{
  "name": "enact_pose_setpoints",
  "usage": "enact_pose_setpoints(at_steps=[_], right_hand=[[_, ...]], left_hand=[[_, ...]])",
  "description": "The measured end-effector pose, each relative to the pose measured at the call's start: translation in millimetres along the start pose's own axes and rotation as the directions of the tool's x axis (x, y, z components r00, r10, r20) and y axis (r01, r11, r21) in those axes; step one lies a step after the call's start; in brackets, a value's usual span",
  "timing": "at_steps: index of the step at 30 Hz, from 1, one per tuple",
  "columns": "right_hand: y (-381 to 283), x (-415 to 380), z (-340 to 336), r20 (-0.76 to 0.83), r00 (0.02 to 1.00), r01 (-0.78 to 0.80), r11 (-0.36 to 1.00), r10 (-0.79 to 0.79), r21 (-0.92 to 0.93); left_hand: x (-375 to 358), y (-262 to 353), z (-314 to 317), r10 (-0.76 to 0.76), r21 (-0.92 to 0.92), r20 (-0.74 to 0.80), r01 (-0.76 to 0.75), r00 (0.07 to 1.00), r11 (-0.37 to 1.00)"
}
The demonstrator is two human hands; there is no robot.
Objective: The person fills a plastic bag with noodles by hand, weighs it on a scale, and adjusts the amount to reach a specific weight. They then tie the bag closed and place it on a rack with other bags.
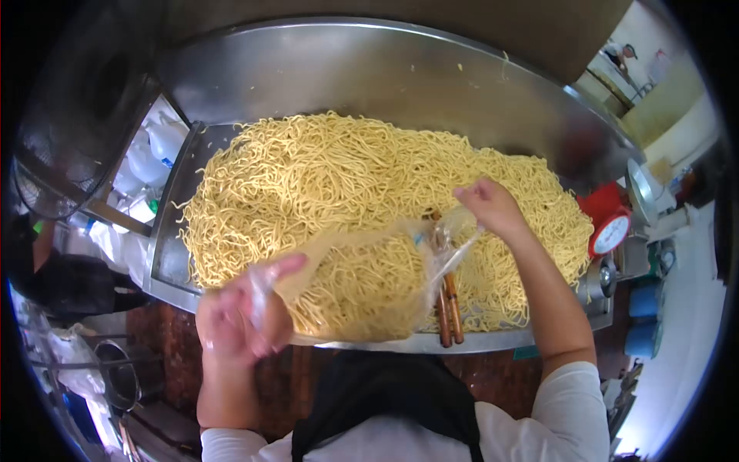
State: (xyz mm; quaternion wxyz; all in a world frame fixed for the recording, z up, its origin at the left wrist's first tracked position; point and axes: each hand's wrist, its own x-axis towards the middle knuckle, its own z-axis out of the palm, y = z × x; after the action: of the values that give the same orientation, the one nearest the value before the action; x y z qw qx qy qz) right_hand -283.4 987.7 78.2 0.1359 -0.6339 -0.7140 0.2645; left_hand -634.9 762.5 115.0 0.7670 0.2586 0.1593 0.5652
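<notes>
A clear plastic bag point(431, 266) is stretched between my hands, low over the front of a metal tray point(173, 292). Noodles show through its film; it appears to hold some, though the tray's noodles lie behind it. My left hand point(250, 316) grips the bag's left end, film caught across the fingers and the thumb pointing out. Pinched closed, my right hand point(493, 206) has the opposite upper corner. A broad heap of yellow noodles point(331, 165) fills the tray. Two brown wooden sticks point(449, 312) lean at the front rim beside the bag, partly behind its film.
A red dial scale point(610, 231) stands at the tray's right end. A wire-guarded fan point(58, 169) and bulging white plastic bags point(150, 158) are on the left. Another person in dark clothes point(73, 269) is at far left; one more works at far upper right.
</notes>
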Motion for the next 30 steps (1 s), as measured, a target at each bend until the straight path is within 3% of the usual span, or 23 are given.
enact_pose_setpoints(at_steps=[2,4,5,8,10,14,16,17,19,23,25,27,29,30], right_hand=[[-41,19,27,-0.157,0.918,0.318,0.911,-0.365,-0.263],[-112,31,53,0.094,0.837,0.538,0.777,-0.539,-0.328],[-128,48,82,0.147,0.771,0.628,0.701,-0.619,-0.340],[-155,81,148,0.179,0.825,0.549,0.684,-0.536,-0.481],[-147,106,185,0.167,0.956,0.289,0.887,-0.243,-0.360],[-131,126,200,0.207,0.929,0.348,0.915,-0.308,-0.202],[-130,124,173,0.091,0.980,0.151,0.964,-0.175,0.220],[-131,121,155,0.087,0.980,0.156,0.965,-0.178,0.211],[-146,104,103,0.012,0.992,0.099,0.813,-0.129,0.574],[-151,112,0,-0.256,0.960,0.268,0.619,-0.110,0.738],[-161,103,-53,-0.308,0.919,0.386,0.411,-0.245,0.826],[-174,94,-91,-0.455,0.857,0.513,0.324,-0.240,0.795],[-181,91,-129,-0.489,0.810,0.581,0.340,-0.322,0.739],[-189,94,-151,-0.480,0.803,0.574,0.245,-0.354,0.781]], left_hand=[[1,8,27,-0.123,0.065,0.064,0.119,0.990,0.991],[14,14,57,-0.130,0.106,0.075,0.121,0.989,0.987],[22,16,65,-0.144,0.149,0.080,0.131,0.986,0.980],[34,14,71,-0.194,0.081,0.016,0.192,0.981,0.978],[34,1,45,-0.186,0.093,0.025,0.183,0.982,0.979],[22,4,11,-0.145,-0.045,0.071,0.148,0.987,0.988],[17,9,4,-0.084,-0.017,0.098,0.086,0.992,0.996],[15,9,0,-0.077,-0.021,0.105,0.079,0.991,0.997],[11,4,-10,-0.027,-0.031,0.057,0.028,0.998,0.999],[8,-9,-19,0.005,-0.131,0.047,0.001,0.999,0.991],[9,-14,-18,0.005,-0.146,0.065,0.004,0.998,0.989],[12,-14,-16,0.007,-0.154,0.083,0.006,0.996,0.988],[15,-12,-11,0.044,-0.181,0.106,-0.024,0.993,0.983],[16,-12,-10,0.043,-0.183,0.103,-0.023,0.994,0.983]])
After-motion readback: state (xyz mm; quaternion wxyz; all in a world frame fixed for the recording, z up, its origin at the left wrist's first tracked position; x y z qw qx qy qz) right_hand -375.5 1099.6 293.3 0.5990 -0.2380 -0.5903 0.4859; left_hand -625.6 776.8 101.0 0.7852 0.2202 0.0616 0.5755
